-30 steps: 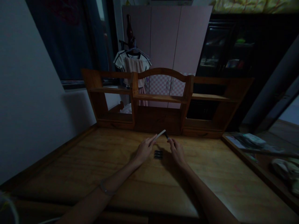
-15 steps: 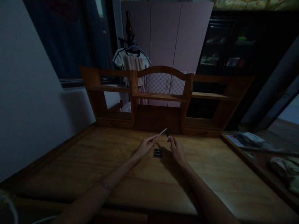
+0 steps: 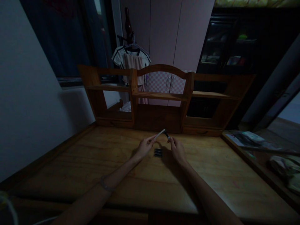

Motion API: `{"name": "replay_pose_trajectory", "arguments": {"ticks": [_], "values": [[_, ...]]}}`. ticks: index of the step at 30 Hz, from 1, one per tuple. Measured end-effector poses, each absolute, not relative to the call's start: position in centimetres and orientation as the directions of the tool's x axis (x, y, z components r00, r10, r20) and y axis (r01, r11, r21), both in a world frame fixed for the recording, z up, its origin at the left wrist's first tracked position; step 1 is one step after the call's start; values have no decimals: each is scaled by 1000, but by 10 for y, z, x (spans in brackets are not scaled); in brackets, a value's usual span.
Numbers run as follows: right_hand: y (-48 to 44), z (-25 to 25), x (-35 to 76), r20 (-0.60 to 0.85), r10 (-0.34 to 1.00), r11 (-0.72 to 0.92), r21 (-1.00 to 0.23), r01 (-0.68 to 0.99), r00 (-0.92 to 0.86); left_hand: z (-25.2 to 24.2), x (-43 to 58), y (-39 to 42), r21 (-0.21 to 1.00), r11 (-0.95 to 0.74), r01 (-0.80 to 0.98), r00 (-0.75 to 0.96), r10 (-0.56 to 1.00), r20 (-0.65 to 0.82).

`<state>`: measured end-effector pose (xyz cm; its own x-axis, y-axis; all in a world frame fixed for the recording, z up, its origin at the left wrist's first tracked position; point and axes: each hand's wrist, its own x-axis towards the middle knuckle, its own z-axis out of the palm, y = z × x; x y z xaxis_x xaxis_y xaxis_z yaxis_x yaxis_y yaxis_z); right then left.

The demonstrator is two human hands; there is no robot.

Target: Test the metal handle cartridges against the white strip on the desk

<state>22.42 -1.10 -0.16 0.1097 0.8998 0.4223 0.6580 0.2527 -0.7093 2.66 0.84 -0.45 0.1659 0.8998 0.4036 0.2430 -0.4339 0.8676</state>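
Observation:
My left hand [image 3: 144, 147] is closed on a thin, pale, flat strip [image 3: 160, 133] that slants up to the right. My right hand [image 3: 177, 149] pinches a short dark stick-like tool [image 3: 167, 135] with a light band near the fingers; its kind is too dim to make out. The tool's dark tip meets or nearly meets the strip's upper end, above the wooden desk [image 3: 131, 187]. Below and between the hands lies a small group of dark pieces with shiny streaks [image 3: 158, 152], set in parallel rows.
A wooden shelf unit [image 3: 161, 96] stands along the desk's back edge. Papers and a plastic packet [image 3: 253, 137] lie on a lower surface at the right, with crumpled cloth [image 3: 284, 170] nearer. A white wall [image 3: 35, 109] borders the left. Clothes [image 3: 132, 59] hang behind the shelf.
The strip's upper end and the tool's tip have shifted slightly left together. Both hands keep their hold, and the view has tilted a little.

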Motion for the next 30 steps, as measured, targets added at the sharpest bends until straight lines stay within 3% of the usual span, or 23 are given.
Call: {"name": "replay_pose_trajectory", "arguments": {"ticks": [30], "values": [[-18,9,222,426,901,244,-655,716,83,-4,22,10,864,-437,249,173,898,405]]}}
